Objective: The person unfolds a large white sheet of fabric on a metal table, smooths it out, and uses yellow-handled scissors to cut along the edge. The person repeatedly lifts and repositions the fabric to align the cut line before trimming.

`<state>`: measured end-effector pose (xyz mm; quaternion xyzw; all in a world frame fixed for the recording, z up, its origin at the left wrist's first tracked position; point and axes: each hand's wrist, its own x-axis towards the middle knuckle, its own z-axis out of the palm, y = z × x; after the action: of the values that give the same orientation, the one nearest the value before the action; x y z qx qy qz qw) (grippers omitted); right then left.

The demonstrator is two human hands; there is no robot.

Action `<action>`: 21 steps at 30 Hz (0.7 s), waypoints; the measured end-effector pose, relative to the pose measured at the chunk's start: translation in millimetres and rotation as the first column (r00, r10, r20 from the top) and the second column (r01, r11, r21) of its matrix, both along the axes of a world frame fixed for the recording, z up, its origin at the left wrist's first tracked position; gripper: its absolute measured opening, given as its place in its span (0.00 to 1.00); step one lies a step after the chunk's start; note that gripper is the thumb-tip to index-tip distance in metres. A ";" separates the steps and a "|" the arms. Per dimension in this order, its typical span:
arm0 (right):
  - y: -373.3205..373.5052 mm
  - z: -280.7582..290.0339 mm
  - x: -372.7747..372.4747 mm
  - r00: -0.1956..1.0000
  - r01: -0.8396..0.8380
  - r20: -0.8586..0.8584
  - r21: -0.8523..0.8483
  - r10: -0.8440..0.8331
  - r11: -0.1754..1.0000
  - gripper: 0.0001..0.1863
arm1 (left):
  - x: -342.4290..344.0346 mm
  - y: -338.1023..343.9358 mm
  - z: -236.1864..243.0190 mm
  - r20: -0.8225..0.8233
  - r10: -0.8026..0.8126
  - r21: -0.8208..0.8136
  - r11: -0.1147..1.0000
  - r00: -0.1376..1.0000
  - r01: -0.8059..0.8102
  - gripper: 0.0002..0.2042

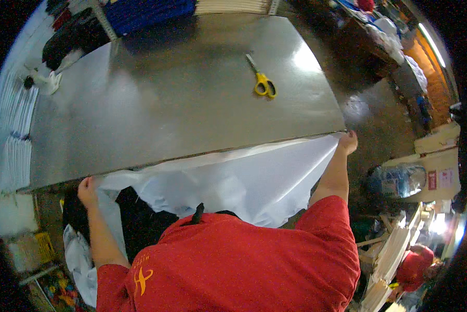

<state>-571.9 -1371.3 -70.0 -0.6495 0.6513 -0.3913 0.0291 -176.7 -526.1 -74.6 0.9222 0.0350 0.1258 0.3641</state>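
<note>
Left hand (88,191), right hand (349,142): fingers pinching white cloth (233,182) (yellow scissors (262,85) lying on table (166,104)).

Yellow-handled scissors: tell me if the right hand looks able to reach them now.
Probably yes, once it frees itself: the right hand grips the white cloth at the near right corner of the table, but the scissors lie uncovered and nothing stands between.

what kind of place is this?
Probably a textile or sewing workshop: a broad, smooth table with yellow-handled scissors on it, white cloth stretched along its near edge, and what look like folded white stacks at left.
</note>
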 end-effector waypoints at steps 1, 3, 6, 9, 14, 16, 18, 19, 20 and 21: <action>8.9 -14.6 3.9 0.999 0.048 0.012 -0.159 -0.046 0.986 0.18 | -10.2 -10.7 0.4 -0.047 0.001 -0.105 0.994 0.999 -0.006 0.11; 54.5 -48.1 18.0 0.920 0.178 0.366 -0.066 -0.142 0.982 0.12 | -54.1 -37.1 -7.6 -0.153 -0.129 0.048 0.989 0.980 0.138 0.10; 192.5 -88.2 67.0 0.859 -0.363 0.499 0.440 0.112 0.821 0.07 | -126.2 -73.1 -21.2 -0.267 -0.378 0.324 0.831 0.886 0.453 0.12; 382.7 -93.1 131.4 0.397 -0.915 0.803 0.386 0.445 0.121 0.19 | -170.3 -89.2 -11.9 -0.320 -0.469 0.109 0.845 0.823 0.524 0.10; 582.1 -8.1 163.6 -0.506 -0.738 0.335 0.308 0.795 -0.600 0.21 | -200.6 -73.8 29.8 -0.259 -0.595 -0.076 0.798 0.761 0.598 0.10; 619.1 20.1 167.3 -0.558 -0.700 0.234 0.383 0.796 -0.603 0.17 | -213.2 -52.5 42.0 -0.234 -0.521 -0.034 0.848 0.821 0.529 0.10; 643.7 42.6 160.7 -0.604 -0.619 0.227 0.469 0.764 -0.630 0.15 | -235.3 -20.6 47.5 -0.158 -0.491 -0.095 0.871 0.857 0.482 0.09; 652.7 49.3 159.7 -0.596 -0.575 0.223 0.551 0.771 -0.604 0.14 | -242.5 -8.3 44.7 -0.140 -0.501 -0.120 0.865 0.854 0.487 0.09; 666.4 57.3 156.1 -0.606 -0.564 0.194 0.578 0.771 -0.589 0.11 | -250.8 6.4 41.6 -0.083 -0.519 -0.144 0.851 0.850 0.506 0.08; 675.7 65.4 152.8 -0.655 -0.587 0.093 0.562 0.750 -0.583 0.10 | -258.9 19.4 35.7 -0.009 -0.538 -0.159 0.833 0.843 0.530 0.08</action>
<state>-419.0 -695.6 -4.6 -0.9109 -0.2484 0.1446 0.2960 -435.6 -506.7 -38.9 0.8681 -0.2049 -0.0084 0.4520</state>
